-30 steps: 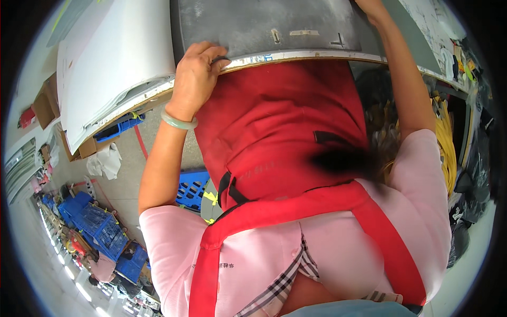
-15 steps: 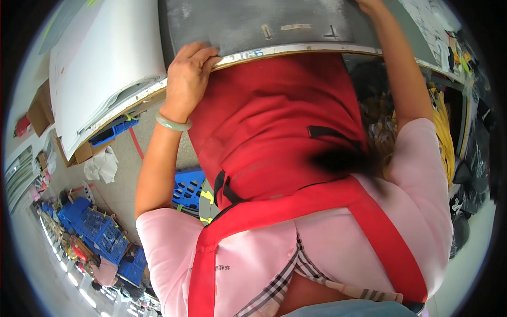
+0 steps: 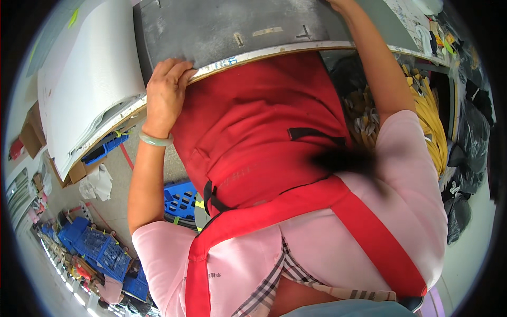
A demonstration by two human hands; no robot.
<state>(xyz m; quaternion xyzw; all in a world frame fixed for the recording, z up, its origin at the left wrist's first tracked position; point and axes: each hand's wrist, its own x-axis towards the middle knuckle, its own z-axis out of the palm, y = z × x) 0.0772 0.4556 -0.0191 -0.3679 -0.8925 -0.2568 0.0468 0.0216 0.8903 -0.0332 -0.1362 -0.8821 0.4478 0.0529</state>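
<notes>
My left hand point(image 3: 168, 87) is at the front edge of a worktable point(image 3: 274, 50), its fingers bent together over the edge and its thumb toward the right. A pale green bangle point(image 3: 155, 139) circles that wrist. Just beyond the fingers lies a dark grey board point(image 3: 211, 31), scuffed with whitish marks and bearing small strips of tape. My right arm reaches over the board's right side. Only a little of my right hand point(image 3: 338, 4) shows at the upper border, so its fingers and anything in them are hidden.
Large white sheets point(image 3: 90, 68) lie curled on the table's left. Yellow strips point(image 3: 425, 121) hang in bundles under the right side, near black plastic bags point(image 3: 472, 137). Blue crates point(image 3: 100, 245) stand on the floor at the lower left. A red apron point(image 3: 253, 127) covers my front, close to the table.
The view has shifted a little, so the table and board appear farther left and slightly lower. My left hand keeps its place on the edge; my right arm stays stretched over the board.
</notes>
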